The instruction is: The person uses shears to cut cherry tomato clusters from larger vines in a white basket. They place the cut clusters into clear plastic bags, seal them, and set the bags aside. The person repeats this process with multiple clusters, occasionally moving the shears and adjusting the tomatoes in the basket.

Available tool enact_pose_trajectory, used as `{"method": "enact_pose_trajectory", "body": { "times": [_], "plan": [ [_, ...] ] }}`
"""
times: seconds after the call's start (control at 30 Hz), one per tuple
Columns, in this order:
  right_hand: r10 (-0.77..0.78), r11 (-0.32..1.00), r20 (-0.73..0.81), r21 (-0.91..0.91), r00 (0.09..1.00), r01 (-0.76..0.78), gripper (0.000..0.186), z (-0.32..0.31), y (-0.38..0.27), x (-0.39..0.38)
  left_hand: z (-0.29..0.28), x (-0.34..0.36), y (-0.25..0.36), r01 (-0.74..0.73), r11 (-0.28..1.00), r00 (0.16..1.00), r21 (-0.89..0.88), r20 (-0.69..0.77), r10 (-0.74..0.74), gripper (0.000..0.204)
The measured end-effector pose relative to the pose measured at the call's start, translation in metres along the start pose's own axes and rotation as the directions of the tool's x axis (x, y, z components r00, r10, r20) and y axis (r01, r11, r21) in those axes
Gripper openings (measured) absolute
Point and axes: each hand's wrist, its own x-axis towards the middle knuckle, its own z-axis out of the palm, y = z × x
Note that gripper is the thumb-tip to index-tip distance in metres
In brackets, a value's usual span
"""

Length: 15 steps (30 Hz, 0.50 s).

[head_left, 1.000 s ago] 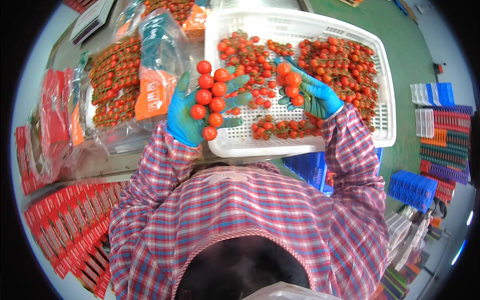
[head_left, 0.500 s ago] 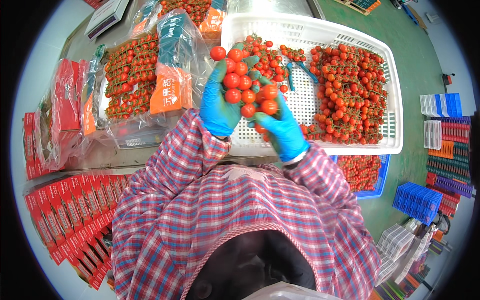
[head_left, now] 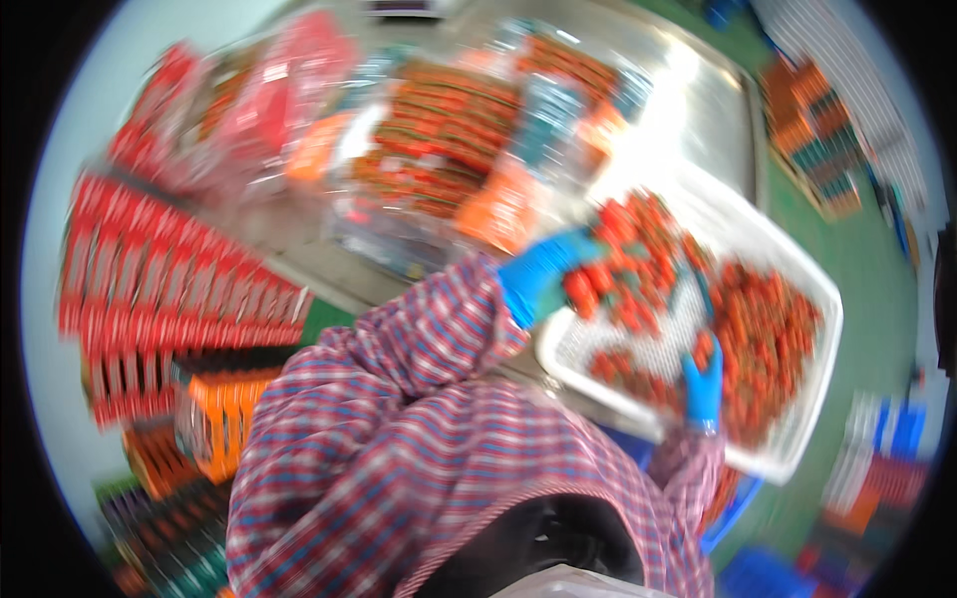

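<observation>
My left hand point(head_left: 543, 277), in a blue glove, closes on a bunch of cherry tomatoes point(head_left: 581, 291) at the near left of a white plastic crate point(head_left: 829, 329). My right hand point(head_left: 704, 389), gloved too, is inside the crate by its big heap of vine tomatoes point(head_left: 763, 339); red tomatoes show between its thumb and fingers, smeared by motion. More tomatoes point(head_left: 653, 224) lie just beyond my left hand. Blue-green handled snips point(head_left: 701, 289) rest in the crate between the two heaps.
Left of the crate, opened plastic bags hold a box of tomatoes point(head_left: 439, 130) on a metal table point(head_left: 688, 75). Red cartons point(head_left: 169, 269) stand in rows at the left, with an orange basket point(head_left: 224, 424) below. A blue crate point(head_left: 733, 518) sits under the white crate's near side.
The view has turned, so the crate appears lower and further right. My hands have come apart: the left keeps its tomatoes, and the right has moved over to the crate's big heap.
</observation>
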Motion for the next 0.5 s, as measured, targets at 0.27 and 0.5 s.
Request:
{"method": "enact_pose_trajectory", "body": {
  "times": [0.27, 0.5],
  "plan": [
    [-0.069, 0.797, 0.426, 0.568, 0.902, -0.207, 0.058, 0.06, -0.068, -0.018, 0.079, -0.196, 0.256, 0.154, -0.243, 0.71, 0.958, 0.064, 0.701, 0.063],
    [-0.199, 0.846, 0.367, 0.533, 0.909, -0.03, 0.069, 0.181, -0.152, -0.027, 0.006, -0.343, 0.499, 0.819, -0.519, 0.569, 0.244, -0.452, 0.686, 0.067]
  ]
}}
